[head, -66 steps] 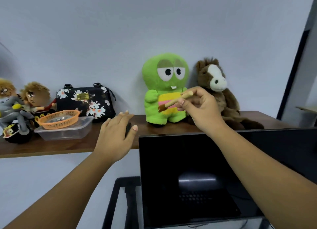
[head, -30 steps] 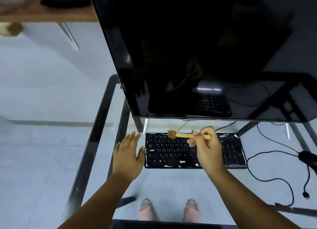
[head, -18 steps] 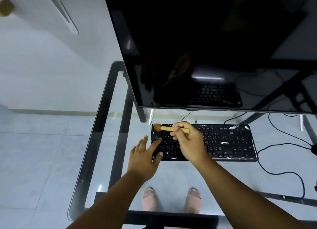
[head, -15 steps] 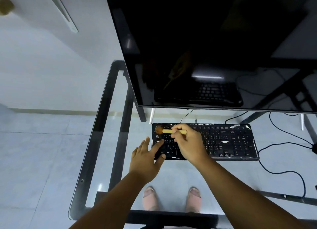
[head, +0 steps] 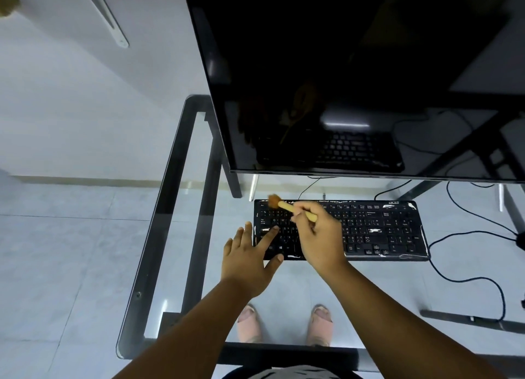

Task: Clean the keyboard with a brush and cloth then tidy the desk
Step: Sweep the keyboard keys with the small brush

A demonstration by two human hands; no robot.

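Observation:
A black keyboard [head: 377, 229] with white specks along its edges lies on the glass desk [head: 159, 236] under the monitor. My right hand [head: 321, 236] grips a small wooden brush [head: 287, 206]; its brown bristles sit at the keyboard's top left corner. My left hand [head: 250, 258] lies flat with straight fingers. Its index finger and thumb rest on the keyboard's left end. No cloth is in view.
A large dark monitor [head: 355, 74] hangs over the back of the desk and mirrors the keyboard. Black cables [head: 466, 265] loop on the right of the glass. A mouse [head: 521, 241] peeks in at the right edge. My feet show through the glass.
I looked down from the shelf to the desk. My right hand carried the brush to the keyboard's left end and now sweeps its top corner. My left hand settled on the keyboard's left edge.

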